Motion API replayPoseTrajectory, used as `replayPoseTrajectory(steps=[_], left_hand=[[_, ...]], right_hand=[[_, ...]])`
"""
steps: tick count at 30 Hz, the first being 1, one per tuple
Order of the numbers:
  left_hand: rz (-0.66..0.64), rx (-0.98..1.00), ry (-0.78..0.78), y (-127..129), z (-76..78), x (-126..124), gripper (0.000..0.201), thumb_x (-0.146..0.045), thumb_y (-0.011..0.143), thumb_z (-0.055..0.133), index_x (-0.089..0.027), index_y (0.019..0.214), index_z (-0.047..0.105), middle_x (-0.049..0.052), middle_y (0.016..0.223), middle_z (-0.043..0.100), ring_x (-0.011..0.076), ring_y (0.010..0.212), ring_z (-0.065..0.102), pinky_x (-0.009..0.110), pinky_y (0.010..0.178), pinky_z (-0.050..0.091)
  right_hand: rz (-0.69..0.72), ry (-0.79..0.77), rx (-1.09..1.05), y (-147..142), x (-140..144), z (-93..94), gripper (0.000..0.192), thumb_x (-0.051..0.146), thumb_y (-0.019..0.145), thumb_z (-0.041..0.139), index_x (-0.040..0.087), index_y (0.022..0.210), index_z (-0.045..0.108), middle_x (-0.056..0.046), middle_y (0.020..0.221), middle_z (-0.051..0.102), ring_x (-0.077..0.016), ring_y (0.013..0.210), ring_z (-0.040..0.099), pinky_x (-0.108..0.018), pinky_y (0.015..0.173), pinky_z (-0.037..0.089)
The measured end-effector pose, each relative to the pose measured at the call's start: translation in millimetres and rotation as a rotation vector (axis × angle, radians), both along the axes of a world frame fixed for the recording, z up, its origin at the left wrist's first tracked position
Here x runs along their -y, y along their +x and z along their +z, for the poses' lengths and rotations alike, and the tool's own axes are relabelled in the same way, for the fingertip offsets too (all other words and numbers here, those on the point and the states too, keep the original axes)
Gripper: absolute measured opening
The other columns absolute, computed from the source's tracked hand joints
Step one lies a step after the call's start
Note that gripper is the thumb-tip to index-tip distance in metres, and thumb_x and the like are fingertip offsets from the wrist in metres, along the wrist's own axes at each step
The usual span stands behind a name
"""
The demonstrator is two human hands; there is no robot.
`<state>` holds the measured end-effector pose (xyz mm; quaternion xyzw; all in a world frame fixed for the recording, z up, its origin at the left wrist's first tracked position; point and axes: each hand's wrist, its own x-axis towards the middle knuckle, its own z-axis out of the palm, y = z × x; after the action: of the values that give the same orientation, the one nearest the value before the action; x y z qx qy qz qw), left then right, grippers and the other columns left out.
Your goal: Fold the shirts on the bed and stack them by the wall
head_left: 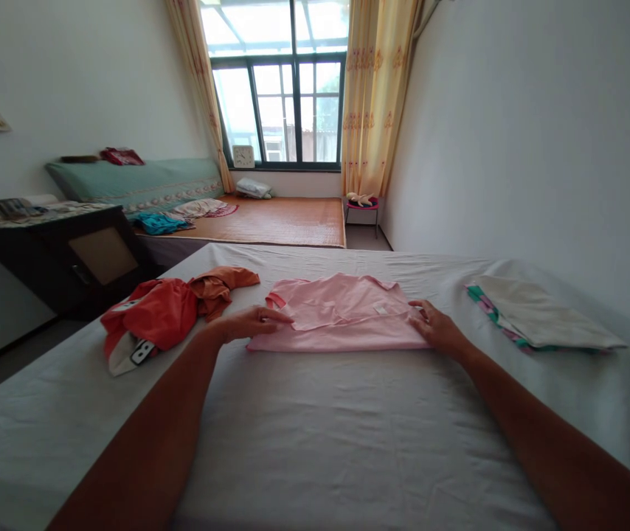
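Observation:
A pink shirt [342, 313] lies folded flat on the white bed sheet [315, 435] in front of me. My left hand [251, 322] rests on its left edge, fingers pinching the fabric near the sleeve. My right hand [437, 328] presses on the shirt's right edge with fingers on the cloth. Both arms reach forward across the bed.
A crumpled orange and red garment pile [168, 313] lies left of the shirt. A folded stack of clothes [536, 321] sits at the right by the wall. A dark cabinet [66, 258] stands left; another bed [271, 220] and a window are beyond.

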<state>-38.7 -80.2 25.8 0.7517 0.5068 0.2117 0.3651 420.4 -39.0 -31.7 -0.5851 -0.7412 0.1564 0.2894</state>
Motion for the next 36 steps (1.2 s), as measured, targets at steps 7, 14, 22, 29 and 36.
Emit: replayPoseTrajectory(steps=[7,14,22,29,36], left_hand=[[0.136,0.009,0.043,27.1,-9.0,-6.0,0.05,-0.041,0.072,0.062,-0.015,0.114,0.068,0.003,0.083,0.066,0.0143,0.07,0.054,0.02,0.06,0.039],[0.204,-0.117,0.126,26.7,-5.5,-2.8,0.058,-0.029,0.07,0.056,-0.015,0.126,0.06,-0.002,0.077,0.066,0.0128,0.063,0.055,0.021,0.059,0.042],[0.188,-0.376,0.287,31.6,-23.2,-10.2,0.052,-0.031,0.078,0.054,-0.022,0.129,0.058,0.007,0.13,0.059,0.0252,0.118,0.054,0.032,0.102,0.038],[0.24,-0.408,0.313,32.2,-23.0,-9.1,0.052,-0.017,0.074,0.057,-0.026,0.125,0.06,0.004,0.121,0.065,0.0224,0.108,0.06,0.027,0.094,0.042],[0.396,-0.223,0.313,37.0,-33.0,-27.0,0.051,-0.033,0.084,0.054,-0.013,0.131,0.051,0.012,0.115,0.066,0.0214,0.102,0.063,0.028,0.087,0.047]], right_hand=[[-0.013,0.078,0.146,-4.8,4.8,3.5,0.039,0.035,0.084,0.045,0.019,0.119,0.051,-0.007,0.086,0.068,-0.0214,0.074,0.065,-0.028,0.066,0.045],[0.061,0.09,0.267,-2.6,4.4,5.0,0.035,0.032,0.085,0.046,0.023,0.117,0.055,-0.004,0.085,0.07,-0.021,0.075,0.066,-0.027,0.067,0.045],[0.079,0.085,0.208,-5.3,5.8,6.5,0.033,0.03,0.083,0.047,0.022,0.112,0.06,-0.006,0.097,0.071,-0.0227,0.083,0.067,-0.031,0.076,0.049],[0.067,0.093,0.194,-1.6,4.5,9.6,0.023,0.029,0.082,0.05,0.026,0.1,0.064,-0.003,0.095,0.071,-0.0223,0.087,0.065,-0.032,0.081,0.048],[0.083,0.105,0.301,-1.2,-1.4,-4.9,0.026,0.033,0.085,0.046,0.022,0.101,0.064,-0.008,0.102,0.067,-0.0227,0.093,0.063,-0.034,0.084,0.047]])
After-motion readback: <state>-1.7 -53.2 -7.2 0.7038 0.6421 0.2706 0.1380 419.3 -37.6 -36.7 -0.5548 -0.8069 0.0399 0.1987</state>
